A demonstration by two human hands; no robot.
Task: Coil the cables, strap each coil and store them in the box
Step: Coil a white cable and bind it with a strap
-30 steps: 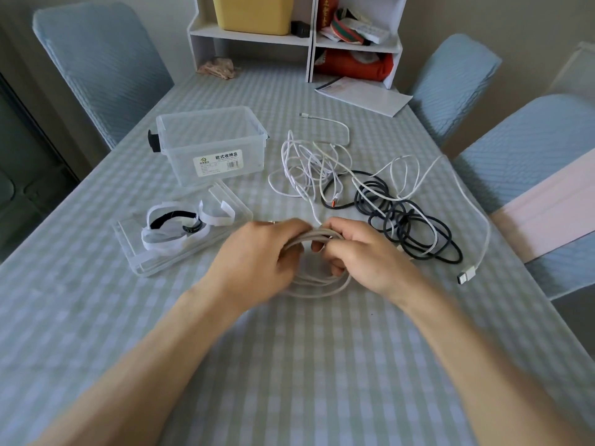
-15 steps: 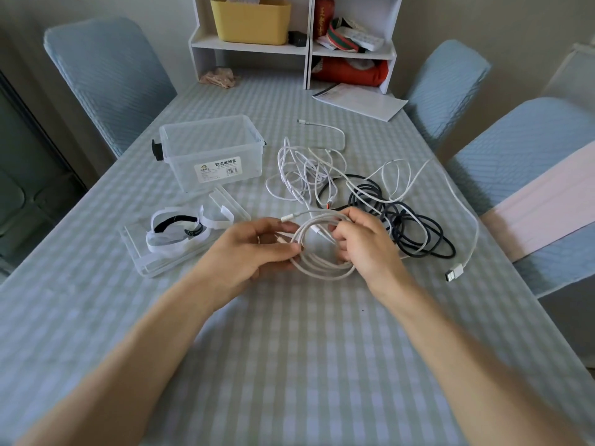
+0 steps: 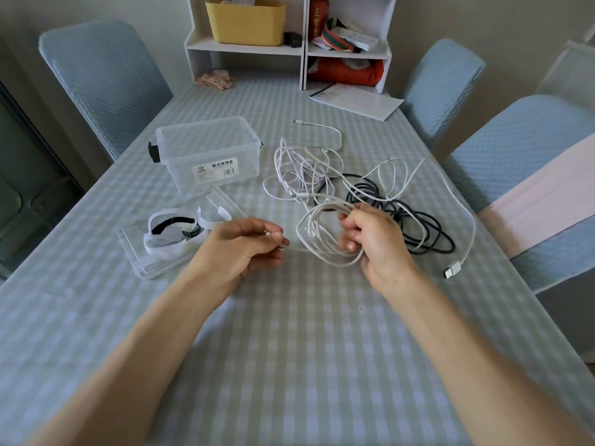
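White coil (image 3: 325, 235) unstrapped: right hand (image 3: 375, 239) grips its loops, left hand (image 3: 244, 244) pinches the free end.
Risk: loosened grip lets loops spring apart into the far cable tangle (image 3: 354, 178).

White cable coil (image 3: 325, 233) in right hand (image 3: 376, 239)

Checked tablecloth (image 3: 289, 365), blue chairs (image 3: 106, 82), white shelf (image 3: 304, 49), yellow bin (image 3: 246, 22), paper (image 3: 355, 101)

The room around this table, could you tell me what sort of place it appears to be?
Most likely a home dining room. The table wears a checked cloth, chairs in quilted blue covers stand round it, and a white shelf unit at its far end holds household clutter.
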